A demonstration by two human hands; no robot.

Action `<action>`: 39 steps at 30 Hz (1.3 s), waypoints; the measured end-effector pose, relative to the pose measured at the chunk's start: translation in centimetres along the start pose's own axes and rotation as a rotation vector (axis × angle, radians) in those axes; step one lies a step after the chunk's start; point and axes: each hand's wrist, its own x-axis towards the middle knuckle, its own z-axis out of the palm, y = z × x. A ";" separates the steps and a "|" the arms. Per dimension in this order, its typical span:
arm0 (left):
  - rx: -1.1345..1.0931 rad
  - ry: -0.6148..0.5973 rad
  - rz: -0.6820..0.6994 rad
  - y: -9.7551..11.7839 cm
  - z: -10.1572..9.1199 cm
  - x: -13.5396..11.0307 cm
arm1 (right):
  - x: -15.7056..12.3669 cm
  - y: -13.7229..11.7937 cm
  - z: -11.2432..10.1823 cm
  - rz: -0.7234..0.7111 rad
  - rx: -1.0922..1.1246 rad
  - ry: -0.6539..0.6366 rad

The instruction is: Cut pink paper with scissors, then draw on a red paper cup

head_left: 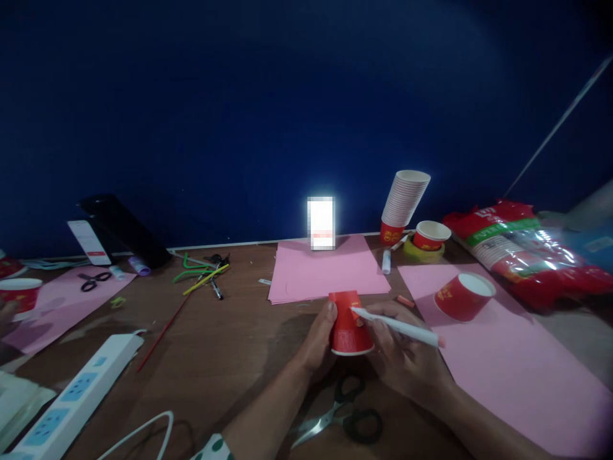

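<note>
A red paper cup (345,326) with yellow print is held upside down above the table, its white rim facing down toward me. My left hand (318,335) is closed around the cup's left side, thumb on the front. In my right hand (407,354) is a white marker pen (402,327) with a pinkish end, its tip at the cup's printed side. Whether the tip touches the cup I cannot tell. Scissors (338,415) with black handles lie on the table below my hands.
Pink paper sheets (325,271) lie ahead, with a bright phone (321,223) standing behind. Rightward are stacked cups (405,201), a tilted red cup (454,299) and a cup pack (522,249). Leftward lie a power strip (79,390), straws (205,279) and another person's hand (7,316).
</note>
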 end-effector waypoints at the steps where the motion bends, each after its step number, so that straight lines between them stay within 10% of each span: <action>1: 0.003 -0.004 0.003 0.0 0.0 0.0 | 0.0 0.1 0.0 -0.016 -0.017 -0.009; 39: 0.038 0.005 0.019 0.0 0.0 0.0 | 0.1 0.0 -0.1 -0.021 -0.054 -0.026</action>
